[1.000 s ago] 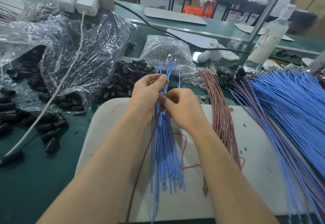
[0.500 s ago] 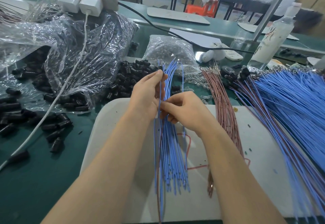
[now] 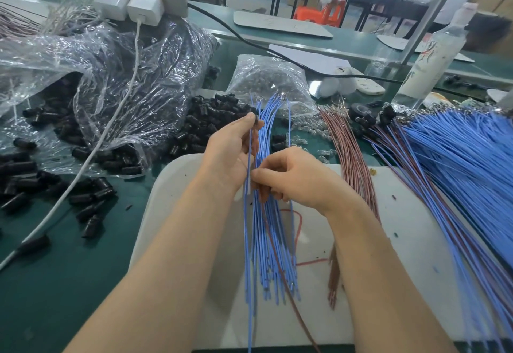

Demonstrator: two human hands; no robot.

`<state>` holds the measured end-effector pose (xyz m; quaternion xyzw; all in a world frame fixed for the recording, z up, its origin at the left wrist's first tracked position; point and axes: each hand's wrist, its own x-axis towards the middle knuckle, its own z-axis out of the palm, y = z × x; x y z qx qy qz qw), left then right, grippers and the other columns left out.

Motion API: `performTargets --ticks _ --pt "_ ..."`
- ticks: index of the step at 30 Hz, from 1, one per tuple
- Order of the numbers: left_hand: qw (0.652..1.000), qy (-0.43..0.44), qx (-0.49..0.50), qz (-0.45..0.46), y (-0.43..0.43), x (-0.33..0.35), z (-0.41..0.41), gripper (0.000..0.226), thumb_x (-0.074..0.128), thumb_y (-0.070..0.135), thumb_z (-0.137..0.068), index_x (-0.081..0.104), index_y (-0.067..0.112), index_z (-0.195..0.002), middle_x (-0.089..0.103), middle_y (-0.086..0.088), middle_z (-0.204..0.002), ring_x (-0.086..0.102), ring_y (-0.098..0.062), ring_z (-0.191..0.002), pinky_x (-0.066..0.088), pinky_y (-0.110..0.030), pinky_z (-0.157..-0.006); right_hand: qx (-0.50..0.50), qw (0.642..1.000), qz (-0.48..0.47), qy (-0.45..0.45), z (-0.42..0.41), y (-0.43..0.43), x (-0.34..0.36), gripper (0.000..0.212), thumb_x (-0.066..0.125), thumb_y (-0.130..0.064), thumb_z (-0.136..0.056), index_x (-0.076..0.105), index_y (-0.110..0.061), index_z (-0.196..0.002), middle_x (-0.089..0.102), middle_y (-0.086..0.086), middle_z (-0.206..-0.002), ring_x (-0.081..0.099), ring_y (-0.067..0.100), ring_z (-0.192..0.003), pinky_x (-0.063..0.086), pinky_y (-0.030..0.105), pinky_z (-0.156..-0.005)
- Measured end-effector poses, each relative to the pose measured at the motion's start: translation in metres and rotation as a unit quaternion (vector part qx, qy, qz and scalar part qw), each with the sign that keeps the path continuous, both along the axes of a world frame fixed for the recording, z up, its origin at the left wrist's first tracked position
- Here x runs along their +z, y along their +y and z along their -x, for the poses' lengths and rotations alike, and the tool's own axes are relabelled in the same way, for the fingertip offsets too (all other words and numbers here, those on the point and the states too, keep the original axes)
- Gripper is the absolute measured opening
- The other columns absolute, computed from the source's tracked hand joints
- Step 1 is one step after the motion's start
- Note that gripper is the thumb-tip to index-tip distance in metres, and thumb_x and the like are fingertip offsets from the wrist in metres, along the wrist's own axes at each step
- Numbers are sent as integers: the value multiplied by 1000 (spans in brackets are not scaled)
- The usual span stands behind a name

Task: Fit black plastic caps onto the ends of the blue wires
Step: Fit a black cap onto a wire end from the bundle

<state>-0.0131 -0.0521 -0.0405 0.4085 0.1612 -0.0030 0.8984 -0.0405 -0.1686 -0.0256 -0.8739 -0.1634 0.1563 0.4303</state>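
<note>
Your left hand [image 3: 231, 153] sits just above the centre of the frame, thumb and forefinger pinching a black cap [image 3: 254, 120] at their tips. One blue wire [image 3: 246, 241] drops from that cap, past your palm, to the bottom edge. Your right hand [image 3: 297, 179], just right of centre and touching the left, has its fingers curled. Its thumb and forefinger pinch the wire below the left palm, and the other fingers seem to gather the bundle [image 3: 273, 255] of blue wires lying on the white pad [image 3: 402, 227]. I cannot tell whether the wire's end is seated in the cap, because your fingertips hide it.

The likeliest slip comes from the distance between your right pinch and the cap. The wire is thin and limp, so a push from that far down would probably bow it sideways instead of driving it home. A pull would likely draw the end back out if the cap is only half on.

The bundle is pressed against the same fingers, so a neighbouring wire could snag and ride along. A brown wire [image 3: 291, 311] runs through the bundle and could be taken by mistake.

If the cap pops free, it will probably fall among the loose caps [image 3: 211, 122] on the counter [image 3: 55, 283], left of your hands.
</note>
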Motion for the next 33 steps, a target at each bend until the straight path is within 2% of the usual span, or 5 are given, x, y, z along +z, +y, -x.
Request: performTargets --ticks 8,12,17,23,33 --pt "951 -144 55 -267 -4 -4 1 20 56 6 -93 63 24 -94 66 4 -80 59 -4 -75 47 -12 -69 -120 989 13 -81 -13 -5 -10 26 58 -28 -92 72 -10 -79 73 2 -72 56 11 -59 52 34 -68" --pt "903 -222 40 -366 -12 -5 5 29 53 2 -92 61 30 -93 68 3 -89 62 -7 -82 51 -25 -81 -216 958 -10 -190 -17 -4 -16 14 62 -28 -90 70 -16 -93 70 -2 -84 62 11 -77 45 20 -71" --pt "900 -271 -6 -342 -16 -4 8 29 53 -5 -90 60 23 -92 69 -1 -93 64 -5 -81 50 -16 -69 -222 948 -41 -224 -17 -3 -18 13 60 -14 -89 70 -10 -96 72 3 -89 65 18 -83 51 35 -79" --pt "890 -287 -23 -354 -17 -6 12 23 62 -2 -81 61 21 -88 69 -11 -95 66 -23 -87 54 -43 -86 -219 939 -16 -263 -16 -8 -19 14 55 -6 -88 69 -5 -89 70 10 -79 62 28 -75 48 42 -70" --pt "858 -294 -39 -419 -19 -7 15 21 62 -4 -81 65 15 -89 69 -1 -87 66 -16 -85 54 -42 -86 -239 934 0 -265 -19 -10 -23 15 55 -8 -88 69 -5 -94 70 7 -82 63 25 -80 48 41 -76"
